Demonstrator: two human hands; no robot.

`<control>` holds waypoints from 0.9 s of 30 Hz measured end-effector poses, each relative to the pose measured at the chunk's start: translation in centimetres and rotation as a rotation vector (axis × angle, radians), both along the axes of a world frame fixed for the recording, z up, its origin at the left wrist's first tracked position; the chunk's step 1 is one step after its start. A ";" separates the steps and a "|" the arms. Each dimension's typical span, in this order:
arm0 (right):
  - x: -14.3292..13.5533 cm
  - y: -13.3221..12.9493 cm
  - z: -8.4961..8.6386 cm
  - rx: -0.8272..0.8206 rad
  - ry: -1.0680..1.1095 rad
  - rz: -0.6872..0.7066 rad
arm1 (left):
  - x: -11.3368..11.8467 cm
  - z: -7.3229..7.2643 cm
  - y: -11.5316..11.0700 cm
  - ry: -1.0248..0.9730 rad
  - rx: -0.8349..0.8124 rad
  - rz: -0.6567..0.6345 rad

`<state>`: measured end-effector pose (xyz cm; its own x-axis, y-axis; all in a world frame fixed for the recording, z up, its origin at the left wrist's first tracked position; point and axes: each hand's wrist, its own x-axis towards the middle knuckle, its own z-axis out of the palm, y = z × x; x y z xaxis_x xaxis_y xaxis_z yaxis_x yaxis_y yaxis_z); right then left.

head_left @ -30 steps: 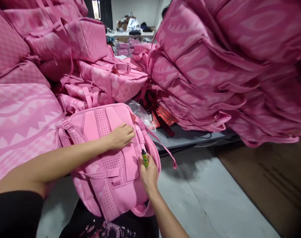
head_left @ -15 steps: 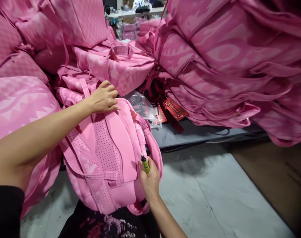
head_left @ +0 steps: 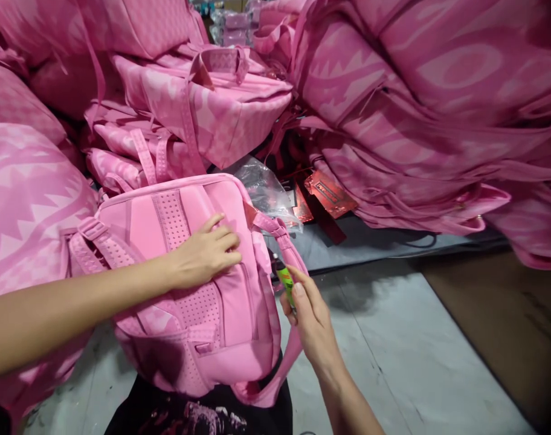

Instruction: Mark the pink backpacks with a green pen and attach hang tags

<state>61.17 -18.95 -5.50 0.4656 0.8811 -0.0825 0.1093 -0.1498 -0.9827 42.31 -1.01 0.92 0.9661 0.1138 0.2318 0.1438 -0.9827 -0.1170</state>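
Note:
A pink backpack (head_left: pixel 144 223) rests on my lap with its padded back panel and shoulder straps facing up. My left hand (head_left: pixel 212 251) lies on that panel, fingers spread and slightly bent. In my right hand (head_left: pixel 307 308), beside the bag's right edge, is a small green tube (head_left: pixel 285 279) with a black neck and a thin pale tip. Its tip points up toward the right shoulder strap (head_left: pixel 282 238). That strap loops behind my right fingers and down to the bag's bottom.
Pink backpacks are piled at the left (head_left: pixel 26 199) and right (head_left: pixel 406 121), and another pink bag (head_left: pixel 230 115) lies behind mine. Between them are clear plastic wrap (head_left: pixel 261 187) and red tags (head_left: pixel 330 193) on a grey surface (head_left: pixel 370 244). Below is a pale floor (head_left: pixel 379 338).
My left hand has moved from the bag's top edge down onto its back panel. My right hand, still holding the green tube, has shifted right, away from the bag's side.

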 end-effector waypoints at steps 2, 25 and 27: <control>-0.1 0.0 0.4 -0.009 0.213 0.076 | -0.4 -0.3 -0.2 -0.040 -0.011 -0.035; -3.2 3.9 0.8 0.201 -0.094 -0.038 | -0.4 -1.2 -0.5 -0.172 0.027 -0.074; -3.3 4.0 0.7 0.215 -0.171 -0.054 | -0.4 -1.2 -0.5 -0.173 0.025 -0.073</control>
<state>57.86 -14.92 -4.79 0.5033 0.8435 0.1877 0.2736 0.0505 -0.9605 41.92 -1.55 -0.28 0.9170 0.0372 0.3971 0.0927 -0.9883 -0.1215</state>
